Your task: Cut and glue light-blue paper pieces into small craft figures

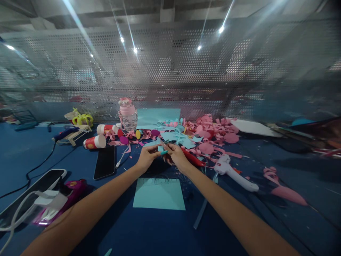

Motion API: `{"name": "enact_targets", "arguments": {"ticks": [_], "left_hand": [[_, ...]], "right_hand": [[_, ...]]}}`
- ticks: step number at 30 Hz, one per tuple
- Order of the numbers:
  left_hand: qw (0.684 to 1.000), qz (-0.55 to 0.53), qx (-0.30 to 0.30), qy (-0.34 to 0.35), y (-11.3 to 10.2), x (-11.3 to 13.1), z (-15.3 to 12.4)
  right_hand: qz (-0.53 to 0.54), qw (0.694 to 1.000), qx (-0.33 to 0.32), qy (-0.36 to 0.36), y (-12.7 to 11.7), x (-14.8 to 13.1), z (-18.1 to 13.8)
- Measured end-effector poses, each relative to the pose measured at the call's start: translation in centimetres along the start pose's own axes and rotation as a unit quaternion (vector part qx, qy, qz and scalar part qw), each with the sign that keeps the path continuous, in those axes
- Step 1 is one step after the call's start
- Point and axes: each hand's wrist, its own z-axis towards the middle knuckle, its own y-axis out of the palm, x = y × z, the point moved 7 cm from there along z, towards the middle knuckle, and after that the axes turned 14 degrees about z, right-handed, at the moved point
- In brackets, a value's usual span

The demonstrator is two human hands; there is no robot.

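Note:
Both hands meet over the middle of the blue table. My left hand (147,156) pinches a small light-blue paper piece (161,148) from the left. From the other side, my right hand (174,156) closes its fingers on the same piece, where a small curled teal bit (163,152) shows. Below the hands lies a flat light-blue sheet (159,195) with thin dark marks along its far edge. Just beyond the fingers are cut light-blue paper strips (181,138), and a red object (193,158) lies partly behind my right wrist.
Pink paper cuttings (210,129) pile up at the back right, near a white hot glue gun (234,172). A clear bottle (128,117) stands at the back. Left are paper cups (95,142), a black phone (104,163), a soldering-iron-like tool (65,132) and a charger (52,201) with cables.

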Motion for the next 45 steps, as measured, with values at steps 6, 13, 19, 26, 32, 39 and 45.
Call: {"name": "enact_targets", "arguments": {"ticks": [6, 13, 19, 26, 32, 39, 45], "left_hand": [[1.0, 0.002, 0.0, -0.001, 0.0, 0.0, 0.0], [1.0, 0.011, -0.009, 0.002, 0.2, -0.1, 0.0], [0.998, 0.044, 0.008, 0.054, -0.1, 0.9, -0.1], [0.954, 0.263, 0.082, 0.119, -1.3, 2.2, -0.5], [0.944, 0.298, 0.068, 0.124, -0.5, 2.3, -0.9], [0.949, 0.286, 0.069, 0.114, -0.6, 1.7, -0.8], [0.983, 0.175, 0.012, 0.051, -0.3, -0.6, 0.1]], "right_hand": [[-0.007, 1.0, -0.004, 0.008, 0.0, 0.1, 0.1], [0.004, 1.0, -0.002, 0.015, 0.0, 0.2, 0.0], [-0.015, 0.999, 0.022, -0.021, -0.5, -0.7, 0.0], [-0.039, 0.999, -0.003, -0.037, -0.4, -0.7, 0.1], [-0.047, 0.998, -0.009, -0.031, -0.1, -0.4, 0.0], [-0.053, 0.998, -0.031, -0.033, -0.1, -0.4, -0.1], [-0.087, 0.99, -0.06, -0.092, -0.6, -1.6, -0.1]]}}
